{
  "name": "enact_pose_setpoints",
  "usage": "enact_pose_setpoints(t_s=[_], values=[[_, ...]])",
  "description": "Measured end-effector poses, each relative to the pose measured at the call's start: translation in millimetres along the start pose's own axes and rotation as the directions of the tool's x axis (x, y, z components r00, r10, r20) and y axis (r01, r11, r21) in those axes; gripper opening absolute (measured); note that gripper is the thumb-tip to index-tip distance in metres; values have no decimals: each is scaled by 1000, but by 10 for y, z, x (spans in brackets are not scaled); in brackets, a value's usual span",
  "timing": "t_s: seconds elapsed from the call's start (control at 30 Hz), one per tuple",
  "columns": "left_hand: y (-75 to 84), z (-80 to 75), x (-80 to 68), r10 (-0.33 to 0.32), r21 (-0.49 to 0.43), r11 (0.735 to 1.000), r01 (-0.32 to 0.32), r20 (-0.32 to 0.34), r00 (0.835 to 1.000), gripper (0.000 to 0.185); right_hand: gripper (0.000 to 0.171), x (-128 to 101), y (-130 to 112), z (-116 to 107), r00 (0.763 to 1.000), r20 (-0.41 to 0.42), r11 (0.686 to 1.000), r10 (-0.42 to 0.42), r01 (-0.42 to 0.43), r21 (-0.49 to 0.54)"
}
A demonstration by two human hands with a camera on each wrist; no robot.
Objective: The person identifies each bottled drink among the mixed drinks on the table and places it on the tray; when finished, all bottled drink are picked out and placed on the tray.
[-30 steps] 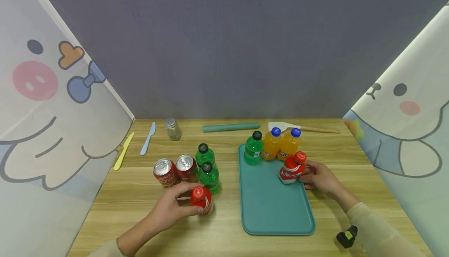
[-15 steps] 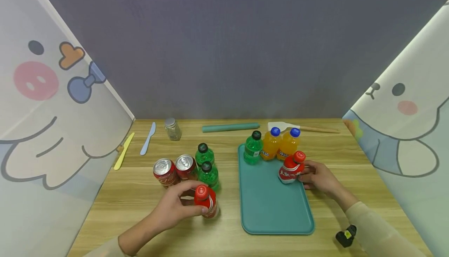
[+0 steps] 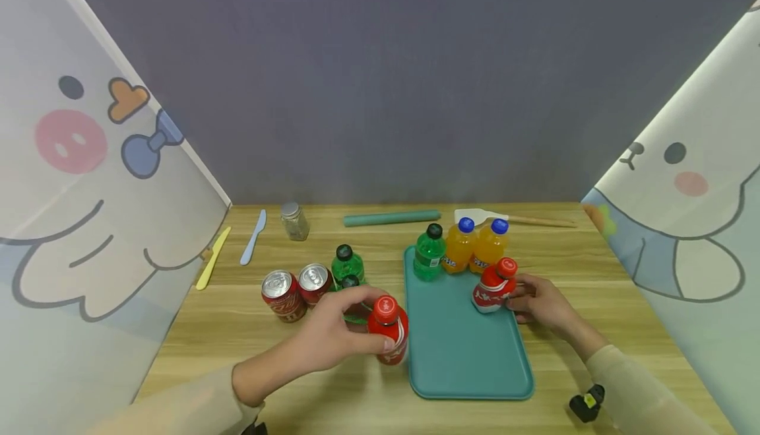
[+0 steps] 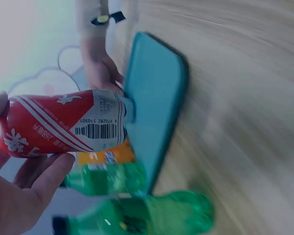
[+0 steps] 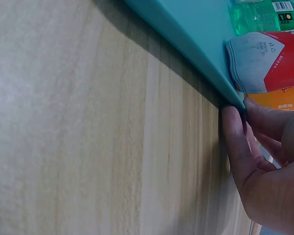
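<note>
My left hand [image 3: 362, 329] grips a red bottle with a red cap [image 3: 388, 329] [image 4: 63, 125], held up just left of the teal tray [image 3: 457, 349] [image 4: 154, 98]. My right hand [image 3: 521, 298] [image 5: 257, 166] holds a second red bottle [image 3: 493, 288] [image 5: 264, 58], which leans a little at the tray's right side. In the right wrist view the thumb lies against the tray's rim [image 5: 186, 44]. One green bottle [image 3: 429, 252] and two orange bottles [image 3: 460, 245] stand in a row at the tray's far end.
Two red cans [image 3: 279, 293] and two green bottles [image 3: 347, 265] stand left of the tray, one bottle partly hidden behind my left hand. At the back lie a glass jar [image 3: 294, 220], a blue knife [image 3: 254, 237], a yellow knife [image 3: 212, 258], a teal roll [image 3: 392, 217] and a spatula [image 3: 510, 217].
My left hand has lifted its red bottle and carried it right, from beside the cans to the tray's left edge. The right hand and its bottle have stayed put.
</note>
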State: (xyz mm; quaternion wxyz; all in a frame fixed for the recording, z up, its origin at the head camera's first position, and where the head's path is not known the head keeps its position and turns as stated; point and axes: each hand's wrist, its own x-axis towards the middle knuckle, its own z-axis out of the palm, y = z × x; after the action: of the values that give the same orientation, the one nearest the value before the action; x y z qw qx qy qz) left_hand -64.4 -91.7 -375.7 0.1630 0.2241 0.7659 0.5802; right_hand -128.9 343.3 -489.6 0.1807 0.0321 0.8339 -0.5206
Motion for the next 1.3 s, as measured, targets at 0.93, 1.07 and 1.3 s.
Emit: enact_pose_setpoints(t_s=[0.93, 1.07, 1.3], values=[[16, 755, 1080, -41, 135, 990, 44, -30, 999, 55, 55, 0, 21, 22, 1000, -18, 1000, -25, 25, -11], [-57, 867, 1173, -47, 146, 988, 58, -76, 996, 53, 56, -2, 23, 26, 1000, -17, 1000, -25, 25, -9], [-223, 984, 1324, -53, 149, 986, 78, -167, 985, 50, 55, 5, 26, 32, 999, -13, 1000, -30, 30, -2]])
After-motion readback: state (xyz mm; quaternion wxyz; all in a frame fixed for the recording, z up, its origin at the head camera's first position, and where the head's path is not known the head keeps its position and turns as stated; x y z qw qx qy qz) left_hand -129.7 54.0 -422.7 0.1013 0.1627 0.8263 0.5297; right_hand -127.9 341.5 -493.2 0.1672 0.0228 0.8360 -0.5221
